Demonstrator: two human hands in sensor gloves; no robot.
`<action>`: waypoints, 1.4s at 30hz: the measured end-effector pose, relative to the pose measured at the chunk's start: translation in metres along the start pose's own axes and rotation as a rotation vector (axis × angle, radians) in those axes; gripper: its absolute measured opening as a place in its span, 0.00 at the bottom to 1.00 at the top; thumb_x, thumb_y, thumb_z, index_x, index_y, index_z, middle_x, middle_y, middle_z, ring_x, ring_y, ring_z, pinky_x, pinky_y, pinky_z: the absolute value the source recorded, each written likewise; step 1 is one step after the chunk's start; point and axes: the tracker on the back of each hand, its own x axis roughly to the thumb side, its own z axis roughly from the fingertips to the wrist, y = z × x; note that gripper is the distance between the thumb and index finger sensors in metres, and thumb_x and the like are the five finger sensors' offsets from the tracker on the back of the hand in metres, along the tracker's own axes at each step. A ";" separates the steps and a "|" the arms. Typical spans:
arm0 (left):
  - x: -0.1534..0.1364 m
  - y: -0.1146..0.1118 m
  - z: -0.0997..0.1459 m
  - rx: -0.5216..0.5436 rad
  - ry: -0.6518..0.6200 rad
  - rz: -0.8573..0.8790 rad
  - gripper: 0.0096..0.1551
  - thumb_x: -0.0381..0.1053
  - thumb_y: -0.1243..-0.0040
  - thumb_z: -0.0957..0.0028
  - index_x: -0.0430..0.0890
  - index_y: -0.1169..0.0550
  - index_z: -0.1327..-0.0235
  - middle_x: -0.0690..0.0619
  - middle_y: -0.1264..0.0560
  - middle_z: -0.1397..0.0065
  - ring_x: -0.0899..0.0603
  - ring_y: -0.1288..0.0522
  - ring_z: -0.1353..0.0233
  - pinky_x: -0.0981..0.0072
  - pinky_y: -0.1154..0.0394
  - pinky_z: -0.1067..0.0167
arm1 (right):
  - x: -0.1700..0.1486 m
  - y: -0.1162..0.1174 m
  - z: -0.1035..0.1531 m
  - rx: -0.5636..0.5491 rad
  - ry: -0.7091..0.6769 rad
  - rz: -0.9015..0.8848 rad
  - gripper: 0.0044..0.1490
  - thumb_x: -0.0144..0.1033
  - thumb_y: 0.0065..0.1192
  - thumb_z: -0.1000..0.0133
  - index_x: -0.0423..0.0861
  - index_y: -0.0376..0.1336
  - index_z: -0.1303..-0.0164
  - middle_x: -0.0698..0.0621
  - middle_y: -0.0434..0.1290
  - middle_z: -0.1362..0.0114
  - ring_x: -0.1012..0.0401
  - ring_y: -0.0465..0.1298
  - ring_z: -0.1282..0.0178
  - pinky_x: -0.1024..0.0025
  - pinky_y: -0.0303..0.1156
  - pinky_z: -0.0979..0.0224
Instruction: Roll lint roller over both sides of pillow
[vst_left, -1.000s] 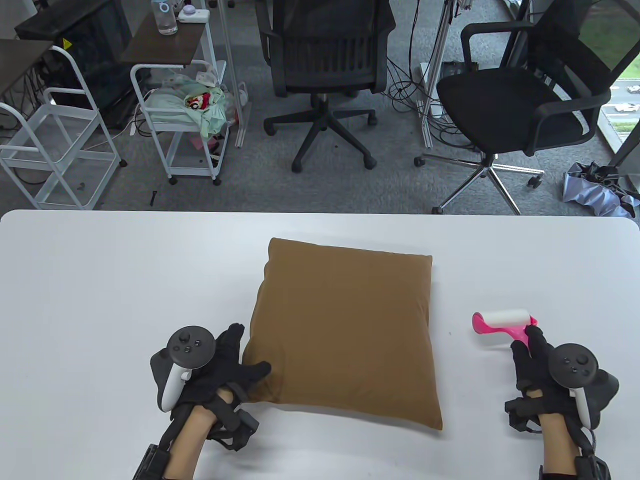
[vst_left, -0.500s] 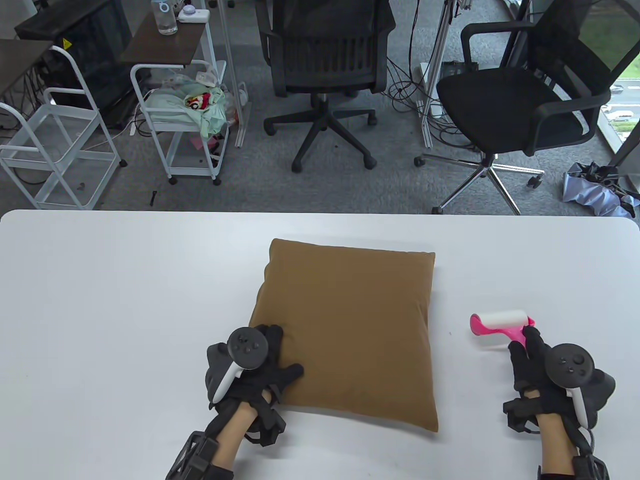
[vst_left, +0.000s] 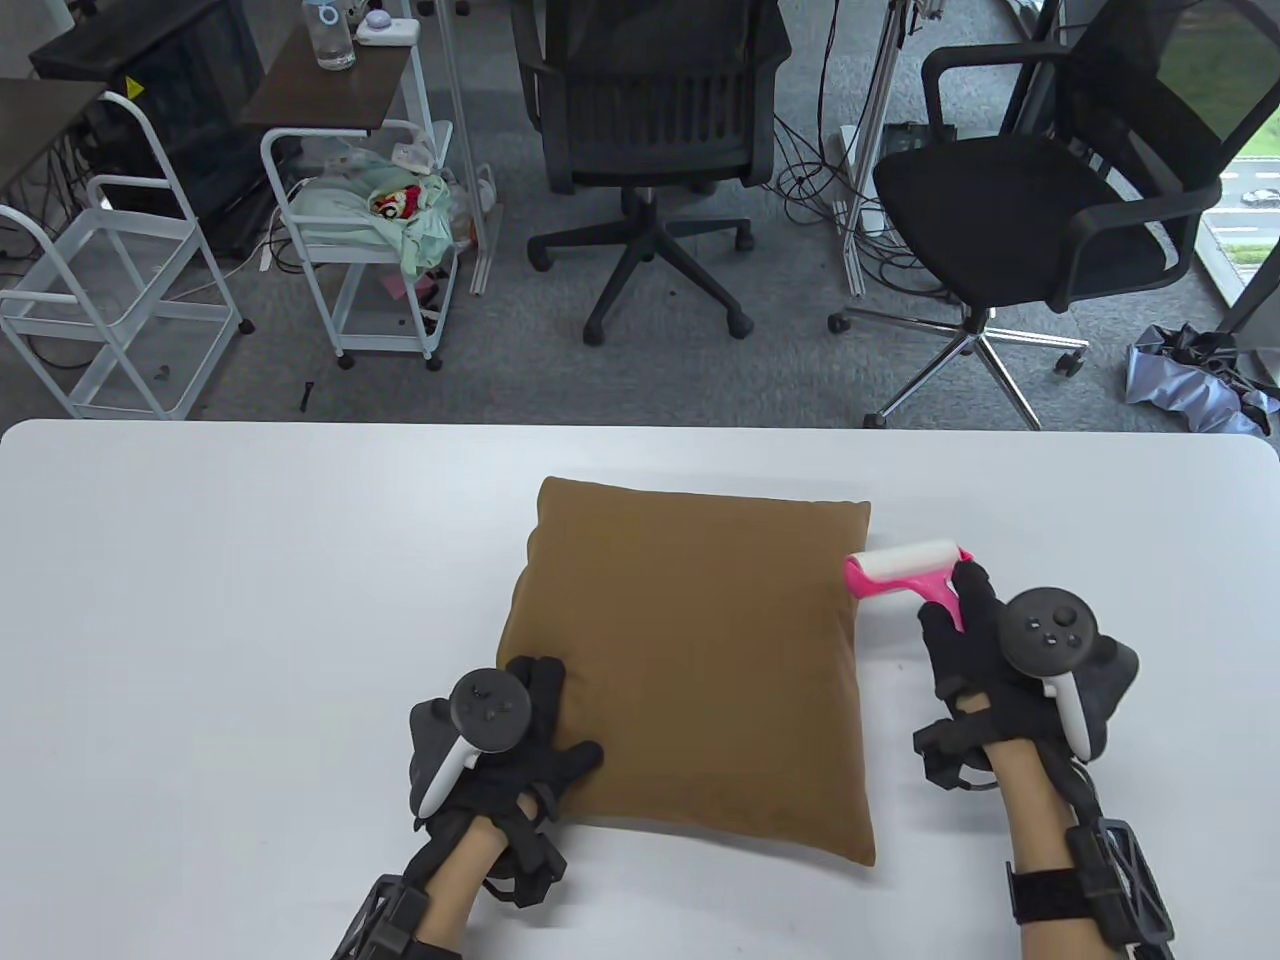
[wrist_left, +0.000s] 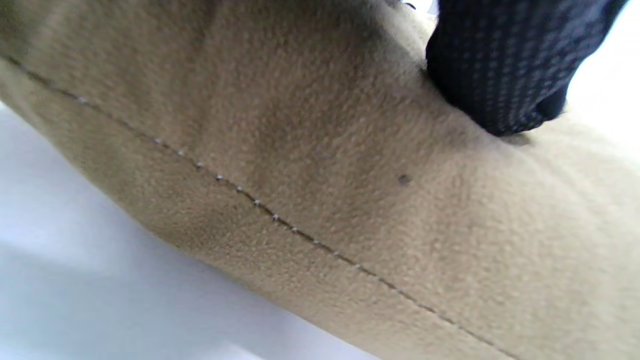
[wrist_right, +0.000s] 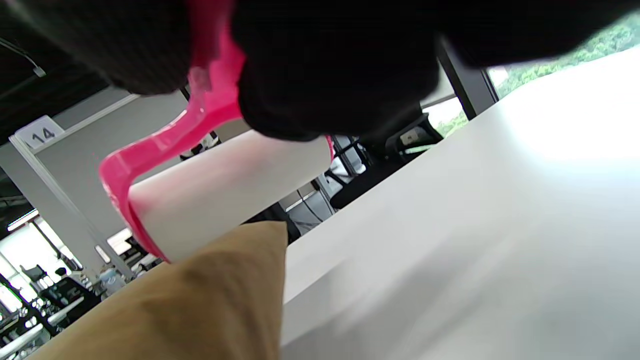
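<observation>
- Your left hand (vst_left: 520, 735) rests on the near-left corner of the brown pillow (vst_left: 690, 670), its fingers (vst_left: 545, 680) spread flat on the fabric.
- The pillow lies flat on the white counter (vst_left: 200, 600), mid-width.
- Your right hand (vst_left: 985, 650) grips the pink handle of the lint roller (vst_left: 905, 570), fingers wrapped around it.
- The white roll is held at the pillow's far-right edge; you cannot tell whether it touches the fabric.
</observation>
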 end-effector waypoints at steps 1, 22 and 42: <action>0.002 -0.001 0.001 0.009 0.001 -0.016 0.58 0.66 0.36 0.64 0.58 0.52 0.24 0.50 0.59 0.15 0.35 0.53 0.15 0.39 0.48 0.23 | 0.012 0.004 -0.004 0.012 -0.002 -0.004 0.42 0.58 0.63 0.52 0.56 0.55 0.28 0.59 0.80 0.43 0.66 0.84 0.76 0.68 0.82 0.70; 0.005 -0.008 -0.002 0.032 0.017 -0.072 0.58 0.67 0.38 0.64 0.58 0.53 0.24 0.50 0.59 0.15 0.35 0.52 0.16 0.40 0.48 0.24 | 0.050 0.053 0.066 0.138 -0.129 0.330 0.37 0.53 0.62 0.52 0.49 0.64 0.34 0.54 0.86 0.57 0.64 0.84 0.88 0.66 0.82 0.82; 0.005 -0.008 -0.001 0.003 0.025 -0.049 0.57 0.63 0.37 0.62 0.58 0.54 0.25 0.50 0.61 0.15 0.35 0.54 0.16 0.39 0.50 0.23 | 0.040 0.033 0.101 0.332 -0.113 0.366 0.36 0.54 0.62 0.51 0.49 0.66 0.35 0.54 0.86 0.57 0.64 0.84 0.88 0.66 0.82 0.82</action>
